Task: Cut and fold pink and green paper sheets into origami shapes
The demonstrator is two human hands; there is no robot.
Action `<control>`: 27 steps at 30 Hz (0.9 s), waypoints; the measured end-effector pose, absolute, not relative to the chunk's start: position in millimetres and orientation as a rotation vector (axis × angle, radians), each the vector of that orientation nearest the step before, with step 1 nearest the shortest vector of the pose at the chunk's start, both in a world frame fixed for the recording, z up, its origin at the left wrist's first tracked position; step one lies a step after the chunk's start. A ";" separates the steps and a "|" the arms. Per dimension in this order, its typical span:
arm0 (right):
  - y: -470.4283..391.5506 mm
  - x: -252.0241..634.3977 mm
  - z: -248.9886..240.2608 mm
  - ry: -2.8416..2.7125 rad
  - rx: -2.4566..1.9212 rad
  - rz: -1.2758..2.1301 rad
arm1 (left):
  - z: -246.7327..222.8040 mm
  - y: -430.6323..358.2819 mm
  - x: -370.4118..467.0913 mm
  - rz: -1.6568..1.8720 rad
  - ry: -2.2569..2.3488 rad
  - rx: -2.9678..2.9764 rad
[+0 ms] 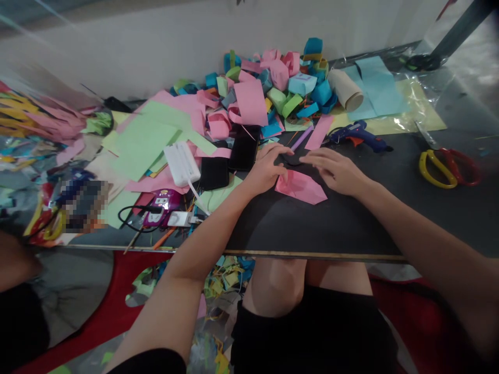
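A piece of pink paper, folded to a point on its right side, lies on the dark table between my hands. My left hand is at its left end, with thumb and fingers apart; a fingertip seems to touch the paper's upper left part. Just beyond the paper's upper right edge, my right hand hovers or rests palm down with fingers stretched out. Neither hand grips anything. Behind the fingertips lies a purple pen-like stick, near a pink paper strip.
A blue glue gun and red-yellow scissors lie to the right. Folded paper pieces pile up at the back by a cardboard tube. Left are a phone, a white power strip and green sheets. Another person's arm shows far left.
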State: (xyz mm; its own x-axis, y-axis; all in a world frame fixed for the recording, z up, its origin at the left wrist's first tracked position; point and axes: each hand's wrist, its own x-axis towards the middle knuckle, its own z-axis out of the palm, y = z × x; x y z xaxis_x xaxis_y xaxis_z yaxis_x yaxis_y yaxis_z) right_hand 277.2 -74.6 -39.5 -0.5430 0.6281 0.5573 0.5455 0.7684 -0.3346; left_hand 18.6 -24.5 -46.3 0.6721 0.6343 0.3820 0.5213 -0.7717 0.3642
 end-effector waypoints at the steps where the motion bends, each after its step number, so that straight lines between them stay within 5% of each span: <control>1: -74.5 276.0 -39.7 -2.347 -0.845 0.148 | -44.4 -24.5 17.9 0.743 0.930 2.645; 14: -71.4 280.5 -42.4 -2.498 -0.807 0.041 | -35.5 -16.6 -0.4 0.372 0.567 2.591; 27: -79.7 273.2 -35.2 -2.487 -0.802 0.355 | -33.0 -21.3 0.2 0.426 0.712 2.683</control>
